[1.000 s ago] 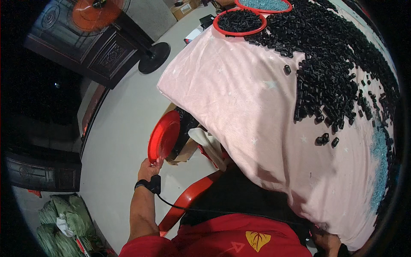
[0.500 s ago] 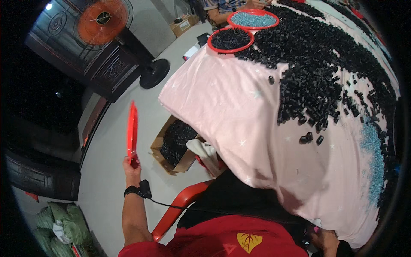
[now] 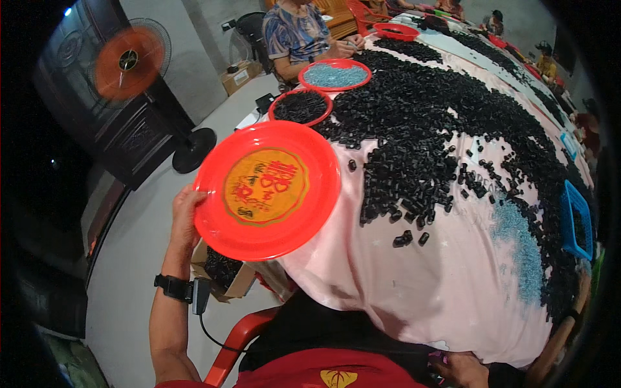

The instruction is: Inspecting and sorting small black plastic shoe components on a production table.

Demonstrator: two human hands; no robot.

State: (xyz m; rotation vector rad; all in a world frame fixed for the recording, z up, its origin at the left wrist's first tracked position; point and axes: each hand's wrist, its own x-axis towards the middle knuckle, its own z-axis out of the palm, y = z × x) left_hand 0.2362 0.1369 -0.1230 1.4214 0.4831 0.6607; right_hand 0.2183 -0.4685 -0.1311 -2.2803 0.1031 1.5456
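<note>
My left hand (image 3: 186,216) is closed on the left rim of a round red plastic plate (image 3: 317,187). The plate is tilted up so its yellow printed centre faces me, and it hangs over the near left corner of the pink cloth. Low at the table's near edge, my right hand (image 3: 464,370) has its fingers curled at a small dark and pink thing, too unclear to name. Many short black plastic tubular pieces (image 3: 394,174) cover the pink-clothed table (image 3: 394,291). A patch of small blue-grey pieces (image 3: 521,252) lies to the right.
Beyond my plate stand red plates of black pieces (image 3: 297,107) and blue-grey pieces (image 3: 335,75). A co-worker (image 3: 297,39) sits at the far left; another person's arm (image 3: 569,323) comes in at right by a blue basket (image 3: 576,220). A carton (image 3: 229,275) and a fan (image 3: 129,61) stand left.
My left hand has brought the red plate from edge-on at the left up and rightward over the cloth's corner, turning its face to me. The view has lifted; another person's arm now shows at right.
</note>
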